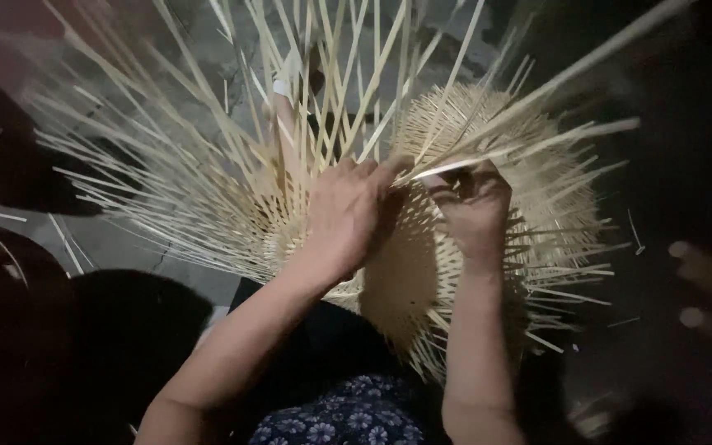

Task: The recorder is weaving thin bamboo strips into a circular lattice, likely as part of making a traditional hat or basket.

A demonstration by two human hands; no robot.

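Your left hand (346,216) lies curled over the middle of the pale, half-woven bamboo-strip basket (409,272), fingers bent around a few of its thin upright slats and thumb stretched toward the right. Your right hand (473,208) is closed in a pinch on one flat pale bamboo strip (537,99) that runs up and away to the upper right; its near end sits between your fingertips, just beside your left thumb. The basket rests against your lap, above the dark blue flowered cloth (348,416), with loose slat ends fanning out all around. Grey concrete floor (117,243) shows at the left, partly in shadow.
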